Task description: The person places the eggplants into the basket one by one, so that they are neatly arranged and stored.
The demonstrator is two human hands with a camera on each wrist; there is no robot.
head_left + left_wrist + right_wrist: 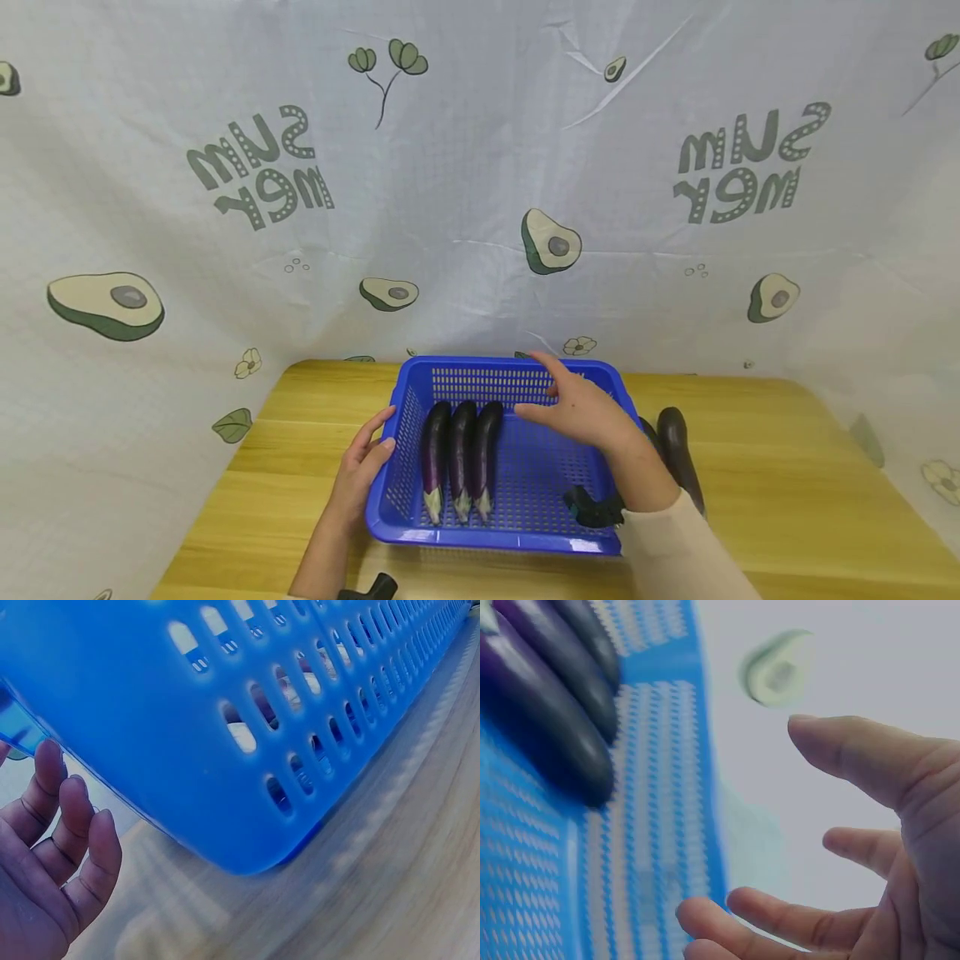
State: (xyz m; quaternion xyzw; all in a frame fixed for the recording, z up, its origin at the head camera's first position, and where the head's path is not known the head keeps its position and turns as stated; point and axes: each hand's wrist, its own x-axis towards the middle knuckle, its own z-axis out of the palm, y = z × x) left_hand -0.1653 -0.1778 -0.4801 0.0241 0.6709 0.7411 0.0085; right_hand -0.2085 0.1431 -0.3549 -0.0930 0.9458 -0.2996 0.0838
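Note:
Three dark purple eggplants (462, 454) lie side by side in the left part of a blue plastic basket (442, 535), their pale stem ends toward me. My left hand (360, 471) is at the basket's left rim, with loosely bent fingers; the left wrist view shows its fingertips (75, 796) right by the outer wall. Over the right half of the basket hovers my right hand (577, 408), thumb and fingers spread and nothing between them. In the right wrist view, that hand (870, 877) is beside the basket's far wall, apart from the eggplants (551, 701).
To the right of the basket, more eggplants (678, 450) lie on the wooden table (795, 483), partly behind my right forearm. A pale curtain (465, 167) printed with avocados hangs behind and around the table. Each wrist carries a black strap mount (592, 508).

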